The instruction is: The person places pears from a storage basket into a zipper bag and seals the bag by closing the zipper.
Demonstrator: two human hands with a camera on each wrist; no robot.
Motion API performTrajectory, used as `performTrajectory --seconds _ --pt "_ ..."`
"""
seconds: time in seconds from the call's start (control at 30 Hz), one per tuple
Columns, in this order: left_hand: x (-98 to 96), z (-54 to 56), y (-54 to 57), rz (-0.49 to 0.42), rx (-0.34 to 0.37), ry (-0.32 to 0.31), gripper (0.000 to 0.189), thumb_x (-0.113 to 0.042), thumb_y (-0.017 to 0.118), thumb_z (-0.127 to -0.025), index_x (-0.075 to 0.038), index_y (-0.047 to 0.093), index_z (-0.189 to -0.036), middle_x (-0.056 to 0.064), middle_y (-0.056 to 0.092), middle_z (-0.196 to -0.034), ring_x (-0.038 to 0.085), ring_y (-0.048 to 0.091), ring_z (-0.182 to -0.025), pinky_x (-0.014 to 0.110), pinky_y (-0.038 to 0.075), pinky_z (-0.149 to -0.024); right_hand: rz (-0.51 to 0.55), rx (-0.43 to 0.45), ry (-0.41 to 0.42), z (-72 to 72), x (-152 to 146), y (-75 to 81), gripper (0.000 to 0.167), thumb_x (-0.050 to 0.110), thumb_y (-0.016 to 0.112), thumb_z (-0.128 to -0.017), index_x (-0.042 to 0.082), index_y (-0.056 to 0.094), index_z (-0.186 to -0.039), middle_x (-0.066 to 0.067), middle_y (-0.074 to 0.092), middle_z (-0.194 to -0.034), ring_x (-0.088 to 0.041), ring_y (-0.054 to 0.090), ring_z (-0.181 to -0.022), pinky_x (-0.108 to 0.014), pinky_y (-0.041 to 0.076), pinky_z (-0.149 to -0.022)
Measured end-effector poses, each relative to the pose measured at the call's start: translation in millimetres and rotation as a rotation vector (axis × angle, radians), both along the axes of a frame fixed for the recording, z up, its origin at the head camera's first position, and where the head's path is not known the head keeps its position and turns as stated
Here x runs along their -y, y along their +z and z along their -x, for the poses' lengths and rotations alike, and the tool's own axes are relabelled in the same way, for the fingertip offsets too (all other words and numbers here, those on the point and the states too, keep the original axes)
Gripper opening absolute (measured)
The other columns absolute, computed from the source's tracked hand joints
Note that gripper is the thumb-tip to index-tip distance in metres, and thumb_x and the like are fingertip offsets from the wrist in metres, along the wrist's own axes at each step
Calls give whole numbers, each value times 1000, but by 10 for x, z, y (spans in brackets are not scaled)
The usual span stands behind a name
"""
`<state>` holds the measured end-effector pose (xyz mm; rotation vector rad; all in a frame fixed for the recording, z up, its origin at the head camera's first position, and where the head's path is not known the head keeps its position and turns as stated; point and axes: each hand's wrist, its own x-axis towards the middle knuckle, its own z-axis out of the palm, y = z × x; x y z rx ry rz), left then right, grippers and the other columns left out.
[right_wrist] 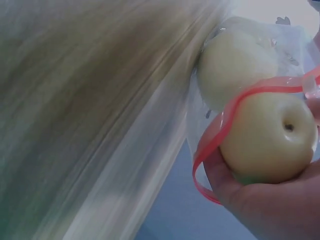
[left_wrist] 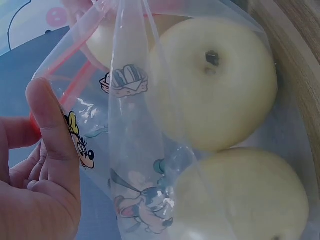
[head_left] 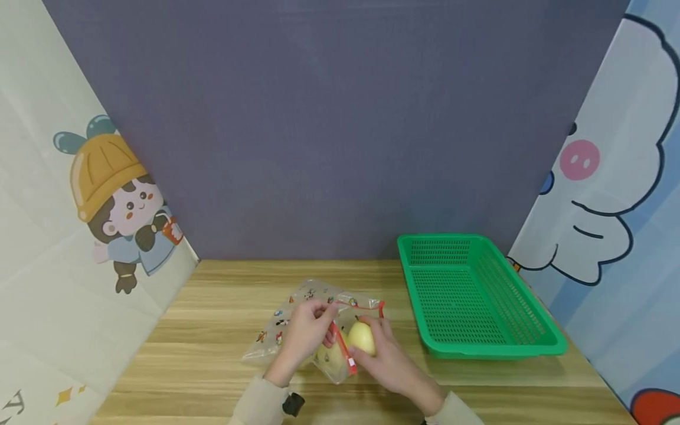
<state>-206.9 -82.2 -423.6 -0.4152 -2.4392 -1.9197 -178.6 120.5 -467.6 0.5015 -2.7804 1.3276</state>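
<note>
A clear zip bag (head_left: 291,313) with a red zip edge and small cartoon prints lies on the table, its mouth spread. My left hand (head_left: 305,326) pinches the bag by its red rim. In my right hand (head_left: 390,361) is a pale yellow pear (head_left: 362,338), gripped between thumb and fingers at the bag's mouth. The right wrist view shows the red zip strip (right_wrist: 225,117) looping around that pear. Inside the bag sit two more pears, an upper pear (left_wrist: 215,85) and a lower pear (left_wrist: 245,195), seen through the plastic in the left wrist view.
A green plastic basket (head_left: 491,349) with slotted walls stands to the right of the bag on the wooden table (head_left: 212,354). Behind the table rises a dark grey-purple panel (head_left: 319,147). Cartoon-printed sheets hang at both sides.
</note>
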Motion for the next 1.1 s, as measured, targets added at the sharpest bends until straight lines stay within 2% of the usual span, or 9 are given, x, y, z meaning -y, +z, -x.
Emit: performTrajectory --seconds 0.1,0.2,0.37,0.57,0.7,0.83,0.97,1.1 --pt "-1 -3 -2 -4 10 8 27 -23 61 -104 0 70 -93 9 62 -60 19 60 -48 33 59 -46 -9 29 14 12 -1 -8 59 28 60 -94 12 41 -148 -16 40 -134 -22 56 -96 -36 52 -73" --pt "-2 1 4 6 12 10 27 -22 60 -104 -1 70 -91 8 62 -60 17 60 -48 33 59 -46 -26 57 33 22 -7 0 65 20 55 -88 12 39 -151 -13 39 -134 -23 52 -101 -39 49 -77" --pt "-4 -7 0 12 3 0 26 -19 59 -104 -2 69 -88 7 62 -60 16 60 -47 33 59 -46 -88 30 38 -6 -18 0 66 25 60 -92 10 39 -153 -14 39 -136 -26 50 -109 -45 53 -82" --pt "-8 -12 -6 18 4 -1 29 -22 61 -103 0 69 -86 9 62 -60 17 60 -48 34 59 -46 -229 -94 22 -12 -6 -34 67 33 72 -93 6 47 -149 -18 47 -136 -32 53 -117 -51 57 -85" --pt "1 -11 -11 32 8 1 29 -24 61 -104 -3 69 -85 7 62 -59 17 60 -47 33 59 -46 -320 -203 -22 -2 14 -59 69 34 76 -91 4 49 -147 -18 55 -133 -36 57 -120 -54 57 -90" --pt "16 -4 -17 33 5 6 27 -21 59 -105 -4 70 -86 7 62 -59 16 60 -47 33 59 -46 -314 -283 -45 -9 28 -34 63 31 79 -91 0 55 -140 -18 61 -130 -34 61 -116 -51 57 -92" --pt "36 -2 -26 35 -6 12 27 -21 60 -104 -2 70 -88 7 62 -60 17 60 -48 32 59 -46 -308 -355 -27 -45 13 33 45 26 78 -91 2 65 -127 -11 66 -120 -27 63 -108 -45 59 -88" --pt "47 -5 -26 37 -4 13 27 -22 60 -104 -2 69 -88 7 62 -61 17 61 -48 33 59 -47 -290 -465 -38 -73 -27 116 30 20 82 -86 6 72 -111 -5 69 -108 -21 66 -102 -39 59 -86"
